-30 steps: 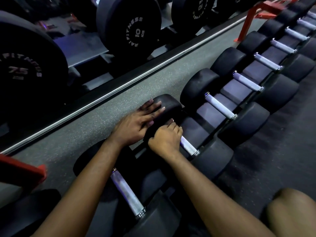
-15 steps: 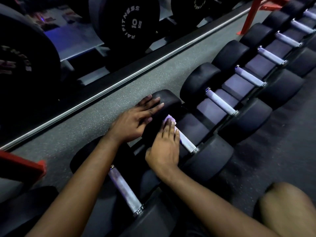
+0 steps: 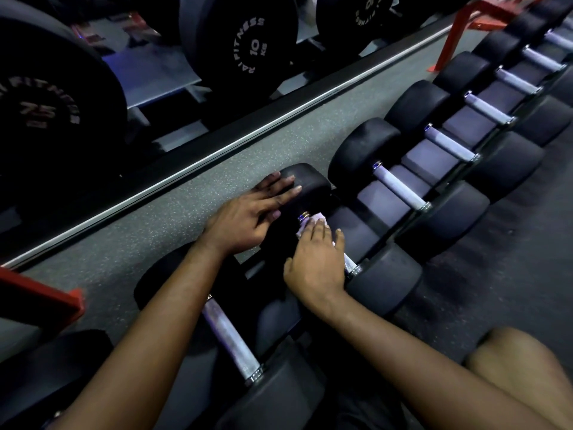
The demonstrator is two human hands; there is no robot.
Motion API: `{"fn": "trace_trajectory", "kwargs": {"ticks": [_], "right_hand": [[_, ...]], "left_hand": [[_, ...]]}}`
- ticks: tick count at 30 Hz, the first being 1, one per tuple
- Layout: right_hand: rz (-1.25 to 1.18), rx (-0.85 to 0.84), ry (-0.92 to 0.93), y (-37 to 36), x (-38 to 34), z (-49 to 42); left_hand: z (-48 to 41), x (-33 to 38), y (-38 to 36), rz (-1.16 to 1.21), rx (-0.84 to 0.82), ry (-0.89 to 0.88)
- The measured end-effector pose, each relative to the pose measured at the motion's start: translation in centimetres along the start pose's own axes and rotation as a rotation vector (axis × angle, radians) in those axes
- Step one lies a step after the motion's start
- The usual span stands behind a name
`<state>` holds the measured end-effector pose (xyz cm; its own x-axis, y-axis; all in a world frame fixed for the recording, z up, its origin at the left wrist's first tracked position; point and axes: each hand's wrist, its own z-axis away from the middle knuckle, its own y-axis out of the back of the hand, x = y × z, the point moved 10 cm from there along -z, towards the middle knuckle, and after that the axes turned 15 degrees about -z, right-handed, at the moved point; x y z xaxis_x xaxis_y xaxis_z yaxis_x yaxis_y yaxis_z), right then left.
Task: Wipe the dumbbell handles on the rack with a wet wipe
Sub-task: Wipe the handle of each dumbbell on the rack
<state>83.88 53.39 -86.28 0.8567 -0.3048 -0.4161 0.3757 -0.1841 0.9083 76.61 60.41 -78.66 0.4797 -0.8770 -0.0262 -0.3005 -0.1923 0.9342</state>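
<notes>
wet wipe (image 3: 313, 219) lay on the dumbbell handle (image 3: 349, 262) by its far collar, pressed under the right hand (image 3: 316, 262), fingers nearly straight, not clamped. left hand (image 3: 248, 215) rested flat, fingers straight, on the far head (image 3: 310, 181) at the back edge of the rack (image 3: 381, 198).

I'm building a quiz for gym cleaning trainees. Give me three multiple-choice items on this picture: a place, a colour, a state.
1. Where does the left hand rest? A) on the dumbbell's far head B) on the floor C) on a weight plate
2. What colour is the rack post? A) blue B) red C) yellow
3. The wet wipe is: A) lying loose B) pressed on the handle under the right hand C) in a packet

A: straight fingers lie on the head. B: the upright is red. B: its edge shows past the fingertips.
</notes>
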Motion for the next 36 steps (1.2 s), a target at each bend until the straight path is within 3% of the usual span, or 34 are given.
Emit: {"fn": "trace_trajectory", "kwargs": {"ticks": [9,14,19,26,32,36], "right_hand": [[0.175,-0.153,0.146,-0.4,-0.3,-0.3],[0.291,-0.231,0.140,0.1,1.3,2.3],[0.169,-0.296,0.173,-0.7,0.7,0.7],[0.358,-0.344,0.185,0.1,1.4,3.2],[0.261,-0.347,0.199,-0.9,1.3,1.2],[0.427,-0.394,0.209,-0.5,1.9,3.1]], "left_hand": [[-0.1,0.0,0.2,0.014,0.008,0.011],[0.0,-0.2,0.1,0.006,0.002,0.028],[0.0,0.0,0.2,-0.006,-0.012,0.028],[0.0,-0.1,0.1,-0.005,-0.010,0.035],[-0.1,0.0,0.1,-0.017,-0.005,0.030],[0.0,0.2,0.2,-0.028,-0.004,0.029]]}}
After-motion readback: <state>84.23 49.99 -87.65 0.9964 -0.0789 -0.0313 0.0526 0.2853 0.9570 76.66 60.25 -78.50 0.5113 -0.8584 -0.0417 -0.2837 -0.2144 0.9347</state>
